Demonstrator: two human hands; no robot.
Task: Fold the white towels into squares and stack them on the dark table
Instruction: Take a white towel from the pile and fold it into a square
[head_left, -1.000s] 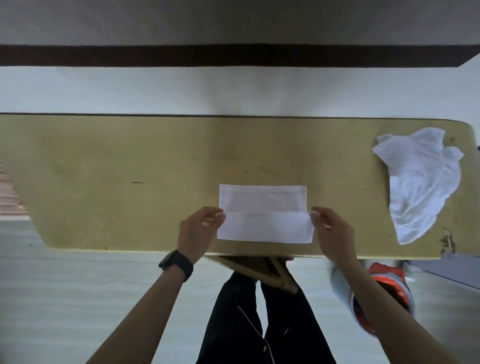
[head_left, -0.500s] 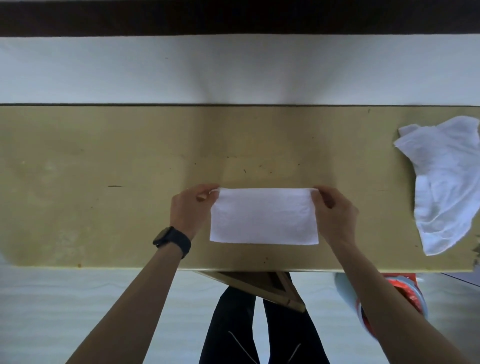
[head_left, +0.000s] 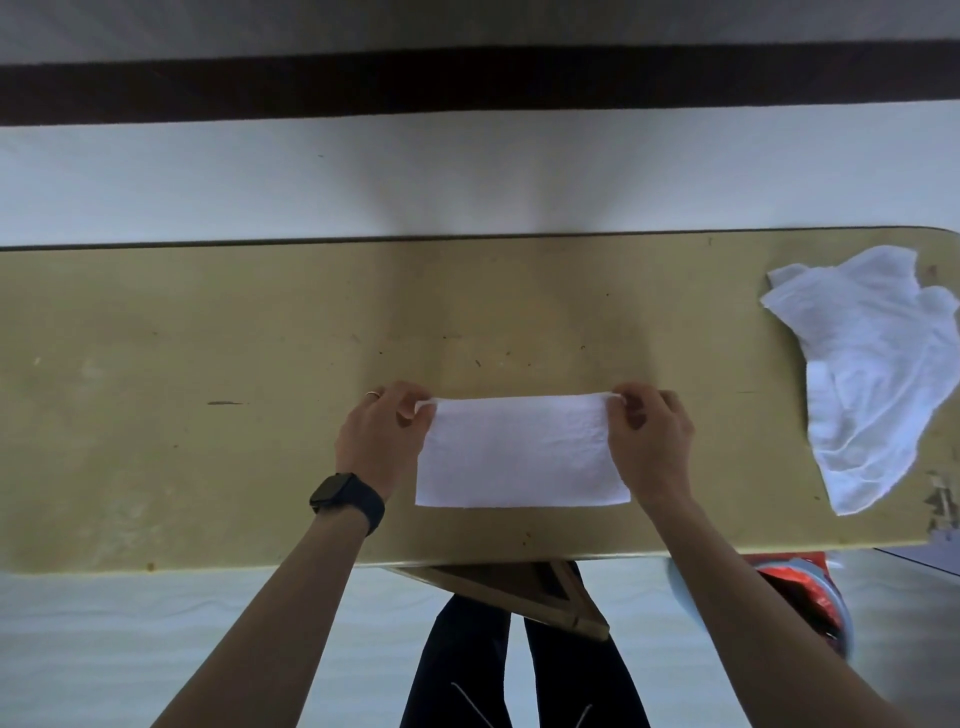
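head view: both hands' fingers (head_left: 631, 410) pinching folded towel (head_left: 519, 452) corners

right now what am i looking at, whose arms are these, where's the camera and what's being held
There is no machine here: these are a person's two bare arms. The single picture comes from a camera worn on the person's head, looking forward and down, so the arms reach away from you and the dark trousers show below.

On the table lies a white folded towel, a flat rectangle. The left hand, with a black watch on its wrist, pinches the towel's far left corner. The right hand pinches the far right corner.

At the table's right end lies a crumpled white towel, not yet folded; whether it is one or several I cannot tell. A red and blue thing below the table edge is too blurred to name.
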